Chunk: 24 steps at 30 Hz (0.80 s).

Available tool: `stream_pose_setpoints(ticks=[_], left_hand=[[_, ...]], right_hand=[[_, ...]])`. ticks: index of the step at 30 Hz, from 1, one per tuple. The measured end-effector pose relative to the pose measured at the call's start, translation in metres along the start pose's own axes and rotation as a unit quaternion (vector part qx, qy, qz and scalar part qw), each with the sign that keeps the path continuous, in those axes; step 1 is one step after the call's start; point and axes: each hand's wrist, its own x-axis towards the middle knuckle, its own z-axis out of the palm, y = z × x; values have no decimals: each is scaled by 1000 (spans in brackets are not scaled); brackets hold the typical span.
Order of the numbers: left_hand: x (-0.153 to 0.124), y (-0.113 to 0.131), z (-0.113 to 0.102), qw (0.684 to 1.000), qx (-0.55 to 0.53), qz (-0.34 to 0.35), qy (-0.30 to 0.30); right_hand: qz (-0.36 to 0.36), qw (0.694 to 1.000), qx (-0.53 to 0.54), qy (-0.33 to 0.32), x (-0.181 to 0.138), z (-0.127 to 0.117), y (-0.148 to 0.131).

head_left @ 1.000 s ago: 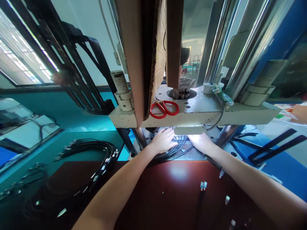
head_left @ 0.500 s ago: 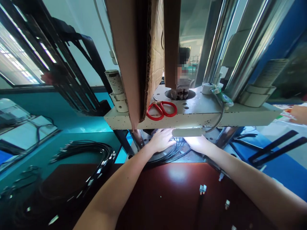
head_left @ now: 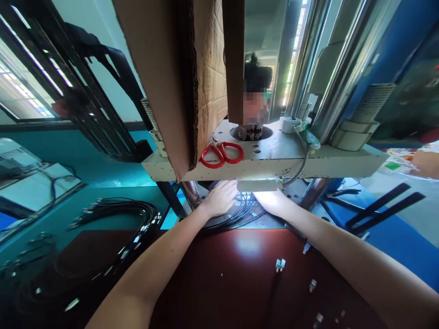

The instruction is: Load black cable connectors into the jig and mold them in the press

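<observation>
Both my hands reach under the pale platen (head_left: 274, 167) of a press. My left hand (head_left: 219, 198) lies palm down on black cables (head_left: 245, 208) on the lower plate, its fingers stretched forward. My right hand (head_left: 270, 201) is beside it under a bright work light (head_left: 259, 185); its fingertips are washed out by the glare and tucked under the platen. Whether either hand grips a cable does not show.
Red-handled scissors (head_left: 221, 154) lie on the platen beside a leaning cardboard sheet (head_left: 178, 77). A bundle of black cables (head_left: 126, 214) rests at left by the dark red table (head_left: 240, 283), with loose connectors (head_left: 279, 264). Steel columns (head_left: 329, 77) rise at right. Another person stands behind the press.
The view has shifted slightly right and down, so everything sits further left. Both hands stay under the platen on the cables, reaching a little deeper.
</observation>
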Motion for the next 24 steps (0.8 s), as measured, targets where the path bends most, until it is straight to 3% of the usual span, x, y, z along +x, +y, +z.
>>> stream_pose_setpoints(ticks=[7,11,18,22,24], left_hand=[[3,-4,-9,1000,-15,-11,-19],[2,-2,-3,999,-21,-20,-26],[-7,6,7,999,19,-42,-28],[-18,21,-9,995,17,-84,53],[-29,38,-17,995,34,-61,74]], right_hand=[[-3,1000,12,-2,-1,9,2],[-2,1000,22,2,1,10,3],[31,999,11,-42,-5,-21,-9],[134,986,77,-63,-35,-37,-27],[194,968,133,-88,-48,-39,-37]])
